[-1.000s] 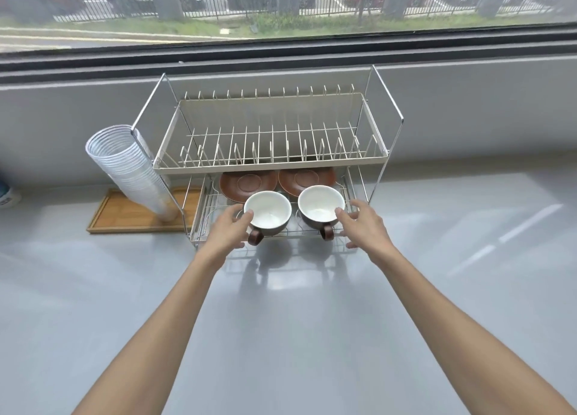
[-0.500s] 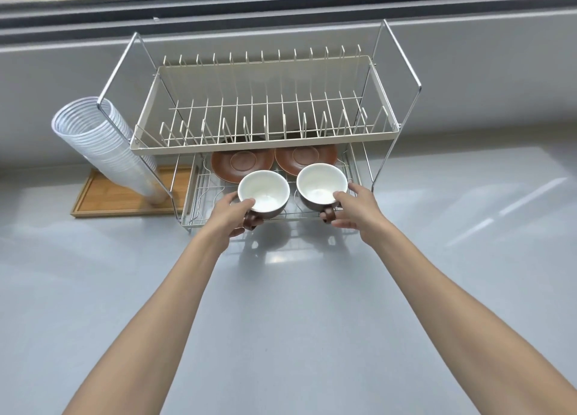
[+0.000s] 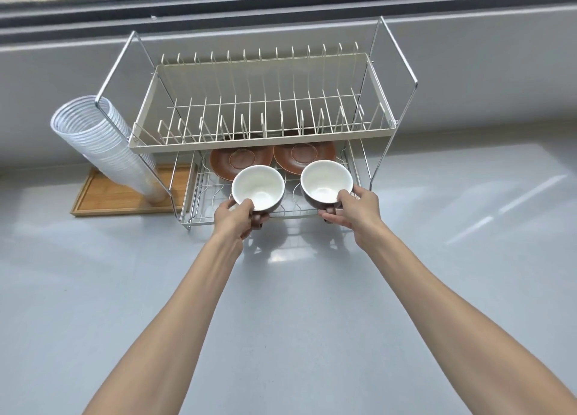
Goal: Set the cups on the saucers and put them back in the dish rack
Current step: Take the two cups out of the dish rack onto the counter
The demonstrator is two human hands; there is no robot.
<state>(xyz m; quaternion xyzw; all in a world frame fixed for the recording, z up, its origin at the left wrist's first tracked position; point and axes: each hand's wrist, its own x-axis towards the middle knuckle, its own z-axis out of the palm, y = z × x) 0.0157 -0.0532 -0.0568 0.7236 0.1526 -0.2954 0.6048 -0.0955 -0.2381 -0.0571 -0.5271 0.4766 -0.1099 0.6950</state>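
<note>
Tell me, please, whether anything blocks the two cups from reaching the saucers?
Nothing lies between them. The left cup and right cup sit just in front of the saucers, though the upper tier overhangs these.

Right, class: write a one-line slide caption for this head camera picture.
Left hand and right hand each grip a cup before two brown saucers in the dish rack's lower tier.

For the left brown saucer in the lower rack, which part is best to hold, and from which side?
Take the left saucer by its front rim, coming in low from the front. It lies flat, the upper tier covers its back, and the left cup, held by the left hand, is in front, so it should move aside first.
</note>
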